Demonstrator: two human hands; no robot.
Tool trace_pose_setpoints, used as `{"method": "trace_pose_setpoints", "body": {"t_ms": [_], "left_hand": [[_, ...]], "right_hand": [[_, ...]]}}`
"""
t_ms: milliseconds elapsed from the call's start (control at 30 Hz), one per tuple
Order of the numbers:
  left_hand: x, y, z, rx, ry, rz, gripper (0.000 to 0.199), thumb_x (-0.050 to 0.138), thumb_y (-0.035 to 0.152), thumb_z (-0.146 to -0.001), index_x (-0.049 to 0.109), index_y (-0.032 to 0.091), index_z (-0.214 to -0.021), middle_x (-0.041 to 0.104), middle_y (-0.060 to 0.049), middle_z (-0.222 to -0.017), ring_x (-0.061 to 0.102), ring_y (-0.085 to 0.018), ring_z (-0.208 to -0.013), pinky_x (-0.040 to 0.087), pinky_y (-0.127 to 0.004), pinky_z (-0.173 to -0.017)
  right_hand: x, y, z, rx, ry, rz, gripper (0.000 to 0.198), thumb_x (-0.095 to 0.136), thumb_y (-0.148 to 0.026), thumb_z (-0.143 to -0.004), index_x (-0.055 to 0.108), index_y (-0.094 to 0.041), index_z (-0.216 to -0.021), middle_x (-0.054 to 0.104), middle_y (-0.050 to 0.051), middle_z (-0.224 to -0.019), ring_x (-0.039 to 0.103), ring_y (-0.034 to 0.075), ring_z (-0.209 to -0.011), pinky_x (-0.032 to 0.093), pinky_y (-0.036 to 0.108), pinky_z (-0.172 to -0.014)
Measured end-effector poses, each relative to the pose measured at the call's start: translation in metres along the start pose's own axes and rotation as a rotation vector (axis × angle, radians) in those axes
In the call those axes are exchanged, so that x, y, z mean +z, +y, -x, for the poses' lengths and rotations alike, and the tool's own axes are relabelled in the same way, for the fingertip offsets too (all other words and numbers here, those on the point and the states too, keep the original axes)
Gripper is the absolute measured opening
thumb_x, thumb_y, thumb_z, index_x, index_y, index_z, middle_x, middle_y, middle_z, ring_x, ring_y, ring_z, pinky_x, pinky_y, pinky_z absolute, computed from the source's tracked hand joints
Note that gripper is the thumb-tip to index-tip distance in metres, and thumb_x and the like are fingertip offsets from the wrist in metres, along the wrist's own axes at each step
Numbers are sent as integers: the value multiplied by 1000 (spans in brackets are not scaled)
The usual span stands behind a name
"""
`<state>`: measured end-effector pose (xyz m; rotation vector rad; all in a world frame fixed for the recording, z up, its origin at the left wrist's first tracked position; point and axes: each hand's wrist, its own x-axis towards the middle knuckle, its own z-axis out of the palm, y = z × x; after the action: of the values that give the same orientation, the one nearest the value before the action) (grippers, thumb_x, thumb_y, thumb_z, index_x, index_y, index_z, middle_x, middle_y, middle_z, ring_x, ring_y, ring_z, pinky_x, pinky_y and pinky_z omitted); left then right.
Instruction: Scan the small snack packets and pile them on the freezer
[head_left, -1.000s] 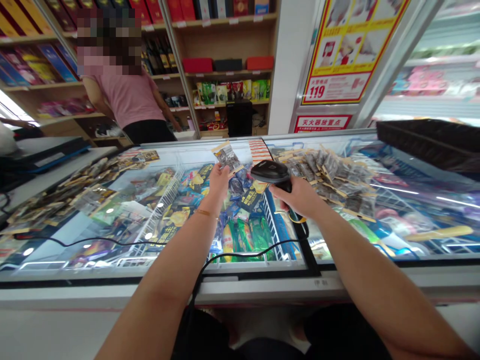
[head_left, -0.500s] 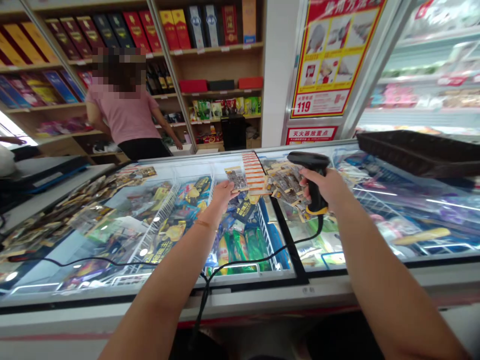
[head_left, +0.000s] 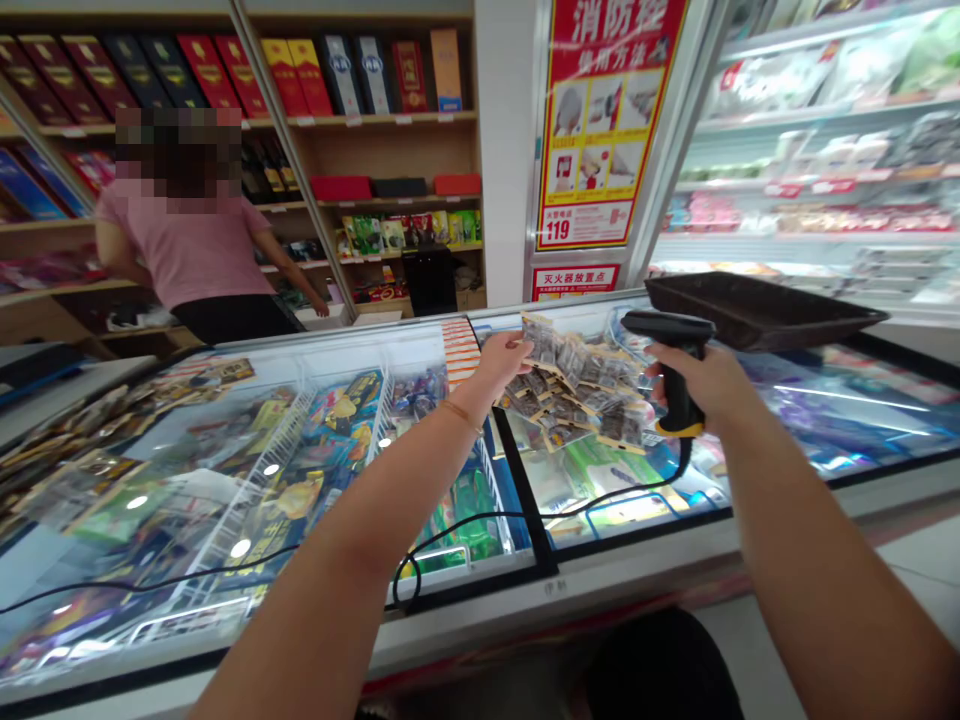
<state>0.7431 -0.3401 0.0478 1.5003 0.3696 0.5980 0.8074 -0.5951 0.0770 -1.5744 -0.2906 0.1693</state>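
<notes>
My right hand (head_left: 694, 378) is wrapped round the grip of a black barcode scanner (head_left: 670, 328), its head pointing left. Between the fingertips of my left hand (head_left: 504, 362) is a small clear snack packet (head_left: 540, 340) with dark contents and a pale edge. Beneath and right of that hand, a heap of similar packets (head_left: 600, 395) lies on the glass lid of a chest freezer (head_left: 525, 470). An orange-and-white striped strip (head_left: 459, 352) lies just left of the heap, partly behind my left hand.
The scanner's black cable (head_left: 600, 497) trails across the glass. More packets (head_left: 97, 430) lie spread at the left. A dark brown tray (head_left: 757, 315) rests on the freezer's far right. Beyond stand a person in a pink shirt (head_left: 191, 245), shelves of boxes (head_left: 367, 110) and a lit display fridge (head_left: 817, 180).
My left hand has gone from the striped strip to the heap of packets, still with a packet in its fingers. The scanner has drawn away from the heap to the right. The view has turned right.
</notes>
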Motion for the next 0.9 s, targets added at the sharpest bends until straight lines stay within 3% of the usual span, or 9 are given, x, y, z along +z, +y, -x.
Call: {"method": "trace_pose_setpoints", "body": {"t_ms": [133, 233, 367, 500, 567, 667, 767, 900], "left_hand": [[47, -6, -18, 30, 14, -246, 16, 77, 14, -72, 70, 16, -87, 67, -6, -76, 68, -24, -75, 55, -42, -83], [66, -5, -21, 138, -9, -601, 20, 75, 14, -75, 71, 16, -94, 72, -13, -90, 70, -30, -94, 51, -43, -92], [71, -1, -12, 319, -84, -966, 27, 72, 20, -82, 69, 17, -108, 69, -18, -117, 63, -32, -115, 44, -42, -100], [51, 3, -5, 358, -54, -957, 29, 68, 34, -89, 66, 19, -113, 67, -16, -120, 61, -31, -117, 42, -39, -102], [24, 5, -4, 369, 4, -927, 25, 62, 32, -91, 66, 21, -114, 66, -15, -121, 61, -30, -117, 42, -39, -102], [-41, 6, -3, 353, 125, -931, 22, 60, 25, -90, 66, 22, -111, 64, -14, -119, 61, -30, -114, 43, -39, -101], [-125, 2, 5, 289, 286, -960, 22, 61, 22, -88, 65, 24, -109, 63, -13, -115, 62, -30, -110, 44, -40, -100], [-245, -6, 33, 109, 513, -1089, 32, 64, 22, -82, 62, 21, -114, 58, -19, -126, 59, -37, -117, 44, -48, -102]], "right_hand": [[-8, 9, -3, -4, 2, -13, 23, 80, -31, -73, 62, -17, -78, 64, 1, -64, 55, 12, -40, 45, 24, -34], [-7, 10, -2, -1, 6, 11, 27, 81, -33, -73, 61, -17, -79, 65, 2, -63, 55, 13, -38, 46, 25, -33], [5, 8, 1, -7, -18, 54, 27, 80, -35, -73, 60, -17, -80, 65, 2, -62, 55, 12, -37, 46, 24, -33], [27, 8, 3, -17, -50, 55, 29, 82, -36, -72, 61, -17, -80, 65, 2, -61, 56, 12, -39, 46, 23, -34], [41, 8, 4, -20, -58, 59, 29, 82, -36, -72, 62, -17, -80, 65, 2, -61, 56, 12, -39, 47, 23, -34], [67, 9, 5, -28, -86, 40, 27, 81, -35, -72, 62, -17, -79, 65, 2, -61, 55, 12, -38, 46, 23, -33], [99, 9, 8, -33, -141, 7, 26, 80, -35, -73, 62, -17, -79, 65, 2, -62, 56, 13, -39, 47, 24, -34], [144, 9, 19, -63, -225, -9, 31, 82, -39, -72, 63, -18, -83, 66, 2, -64, 57, 13, -40, 48, 25, -36]]}}
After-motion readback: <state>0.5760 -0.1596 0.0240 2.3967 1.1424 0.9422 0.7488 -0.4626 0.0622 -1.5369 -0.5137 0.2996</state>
